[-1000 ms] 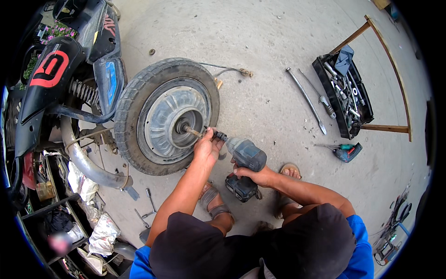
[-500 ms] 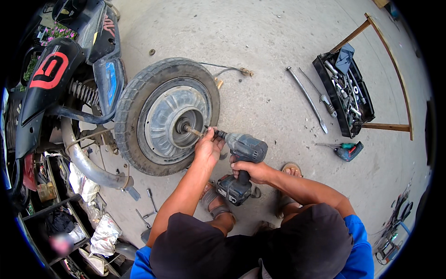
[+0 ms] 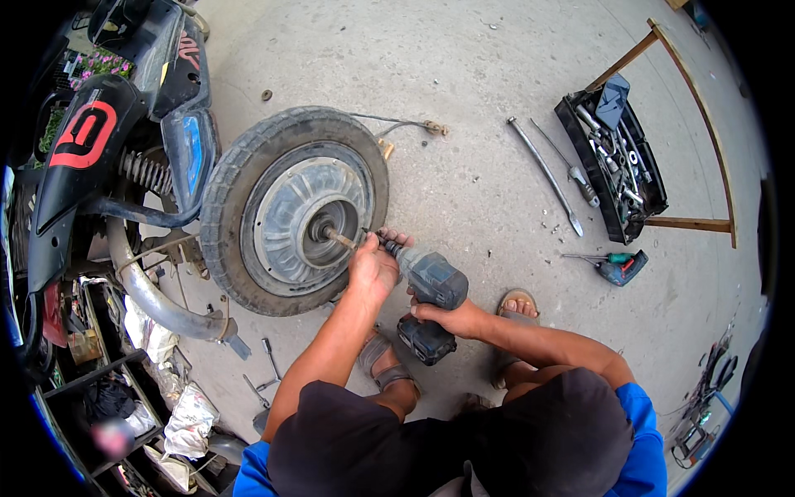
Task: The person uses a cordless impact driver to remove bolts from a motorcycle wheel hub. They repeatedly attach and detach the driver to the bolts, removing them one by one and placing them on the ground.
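Observation:
A wheel with a grey metal hub [image 3: 308, 189] stands tilted beside the scooter, its axle [image 3: 338, 238] pointing toward me. My left hand [image 3: 375, 263] is closed by the axle's end and the drill's nose; what exactly its fingers grip there is hidden. My right hand [image 3: 447, 316] grips the handle of a grey cordless power driver [image 3: 435, 279] with a black battery underneath, its front end reaching into my left fingers.
A scooter body [image 3: 83, 149] and a compartmented bin [image 3: 96, 364] crowd the left. At right lie an open toolbox [image 3: 609, 166], a wooden frame [image 3: 691, 222], a long metal bar [image 3: 546, 174] and smaller tools [image 3: 613, 267]. My sandalled feet [image 3: 517, 306] are below.
My left fingers have shifted to the right, reaching further around the tool's front end. The driver has moved slightly downward with my right hand.

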Action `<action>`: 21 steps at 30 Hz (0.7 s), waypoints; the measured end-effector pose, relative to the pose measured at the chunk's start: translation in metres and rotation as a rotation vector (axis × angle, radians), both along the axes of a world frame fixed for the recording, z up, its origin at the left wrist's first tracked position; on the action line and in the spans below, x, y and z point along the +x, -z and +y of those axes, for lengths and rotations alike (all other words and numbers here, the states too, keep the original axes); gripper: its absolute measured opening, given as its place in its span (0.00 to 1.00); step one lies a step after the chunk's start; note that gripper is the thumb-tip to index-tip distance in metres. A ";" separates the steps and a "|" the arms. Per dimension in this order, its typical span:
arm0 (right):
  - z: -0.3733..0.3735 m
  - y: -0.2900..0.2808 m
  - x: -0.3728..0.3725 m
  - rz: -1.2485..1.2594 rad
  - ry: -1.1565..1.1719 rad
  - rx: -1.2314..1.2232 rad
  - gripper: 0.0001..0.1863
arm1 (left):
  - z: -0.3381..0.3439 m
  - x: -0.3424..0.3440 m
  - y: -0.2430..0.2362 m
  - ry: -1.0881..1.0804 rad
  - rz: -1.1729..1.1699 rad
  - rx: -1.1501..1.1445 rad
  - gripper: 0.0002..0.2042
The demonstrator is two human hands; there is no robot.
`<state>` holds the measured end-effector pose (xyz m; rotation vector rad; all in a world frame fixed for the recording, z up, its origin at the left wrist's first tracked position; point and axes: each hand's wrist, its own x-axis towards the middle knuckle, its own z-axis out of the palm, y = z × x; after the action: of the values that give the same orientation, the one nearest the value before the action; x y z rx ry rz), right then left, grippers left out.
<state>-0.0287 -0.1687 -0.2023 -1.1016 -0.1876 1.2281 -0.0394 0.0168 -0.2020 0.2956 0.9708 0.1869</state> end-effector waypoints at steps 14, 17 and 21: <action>-0.033 -0.044 0.012 -0.335 -0.287 -0.054 0.35 | -0.037 0.006 -0.027 0.335 -0.023 -0.162 0.14; -0.039 -0.046 0.019 -0.362 -0.377 -0.025 0.33 | -0.039 -0.001 -0.022 0.489 -0.149 -0.080 0.15; -0.035 -0.029 0.064 -0.250 -0.473 -0.107 0.25 | -0.043 -0.003 -0.030 0.559 -0.166 -0.082 0.15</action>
<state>0.0355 -0.2037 -0.1733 -1.3508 -0.6063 1.5263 -0.0421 -0.0261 -0.1717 0.4570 0.6986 -0.3336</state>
